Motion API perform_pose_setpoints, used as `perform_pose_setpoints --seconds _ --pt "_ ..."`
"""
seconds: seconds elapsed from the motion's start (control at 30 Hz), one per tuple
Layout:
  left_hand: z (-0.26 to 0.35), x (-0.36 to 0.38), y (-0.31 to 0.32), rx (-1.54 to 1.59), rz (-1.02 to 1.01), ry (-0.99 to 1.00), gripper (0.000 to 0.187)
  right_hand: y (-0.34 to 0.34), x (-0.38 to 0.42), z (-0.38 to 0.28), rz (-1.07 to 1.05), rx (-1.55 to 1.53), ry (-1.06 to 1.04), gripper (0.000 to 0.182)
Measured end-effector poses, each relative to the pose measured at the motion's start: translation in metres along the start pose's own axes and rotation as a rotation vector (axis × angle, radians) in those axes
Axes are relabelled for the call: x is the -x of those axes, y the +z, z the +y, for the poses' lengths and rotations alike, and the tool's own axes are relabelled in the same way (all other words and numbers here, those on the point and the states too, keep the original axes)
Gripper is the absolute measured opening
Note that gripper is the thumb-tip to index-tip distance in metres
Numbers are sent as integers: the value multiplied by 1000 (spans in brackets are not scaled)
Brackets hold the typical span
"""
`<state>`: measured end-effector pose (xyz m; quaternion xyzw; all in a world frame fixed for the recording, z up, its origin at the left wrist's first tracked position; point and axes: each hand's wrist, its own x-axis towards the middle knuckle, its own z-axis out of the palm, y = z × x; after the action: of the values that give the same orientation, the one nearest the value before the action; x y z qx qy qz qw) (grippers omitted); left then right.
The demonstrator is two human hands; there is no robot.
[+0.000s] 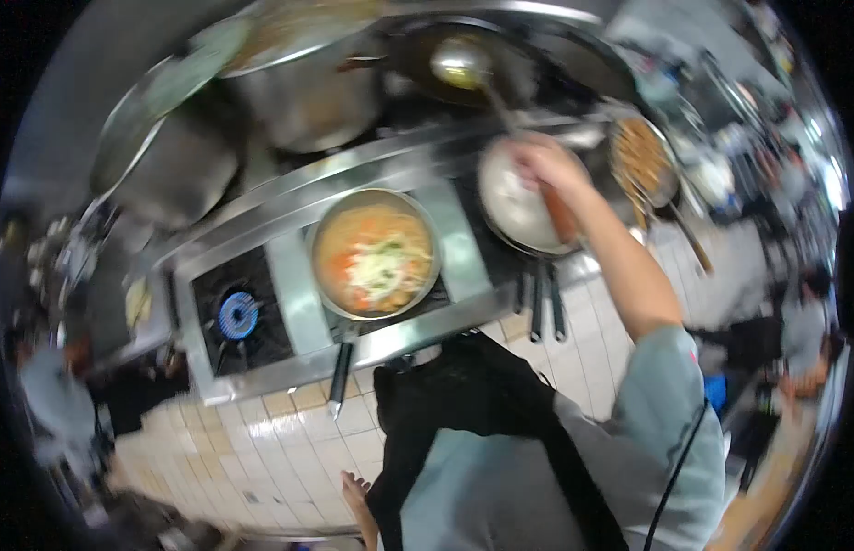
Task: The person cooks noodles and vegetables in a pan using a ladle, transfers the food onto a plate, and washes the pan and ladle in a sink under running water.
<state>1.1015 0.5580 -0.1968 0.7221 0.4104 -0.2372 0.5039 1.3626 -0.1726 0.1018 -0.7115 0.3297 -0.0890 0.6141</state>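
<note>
My right hand (546, 165) is closed around the handle of a ladle (462, 64), reaching over a pale-bottomed pan (523, 207) on the stove. The ladle's bowl, with yellowish liquid in it, is over a dark wok (413, 55) at the back. My left hand (355, 487) hangs low beside my black apron, its fingers apart and nothing in them. Nearer the middle of the stove sits a pan (434, 266) of orange sauce with white pieces (381, 269) on top, its black handle pointing toward me.
A lit blue burner (238, 315) is at the left. Two large pots (174, 156) (317, 101) stand at the back left. Browned food fills a pan (640, 156) at the right. People in grey are at the far left (55, 390) and far right (799, 321).
</note>
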Motion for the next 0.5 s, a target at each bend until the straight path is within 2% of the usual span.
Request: perform_pose_setpoints --seconds 0.1,0.13,0.23,0.3,0.33,0.4,0.43,0.5 --pt "19 -24 6 -25 10 34 71 1 10 -3 12 -4 -43 16" --pt "24 -30 6 -44 21 46 69 -6 9 -2 -92 -155 -45 15" --pt "28 -38 -2 -35 125 86 63 0 9 -7 -41 -253 1 15" --pt "37 -36 -4 -12 212 179 59 -9 9 3 -180 -393 56 15" --pt "54 -30 -3 -8 252 287 58 -16 7 15 -188 -389 57 15" --pt "111 -5 13 16 290 540 54 -19 -7 29 -353 -556 160 15" --pt "161 37 22 61 155 662 43 -16 4 17 -314 -558 204 17" --pt "245 95 52 81 61 800 31 -17 17 1 -303 -568 251 34"
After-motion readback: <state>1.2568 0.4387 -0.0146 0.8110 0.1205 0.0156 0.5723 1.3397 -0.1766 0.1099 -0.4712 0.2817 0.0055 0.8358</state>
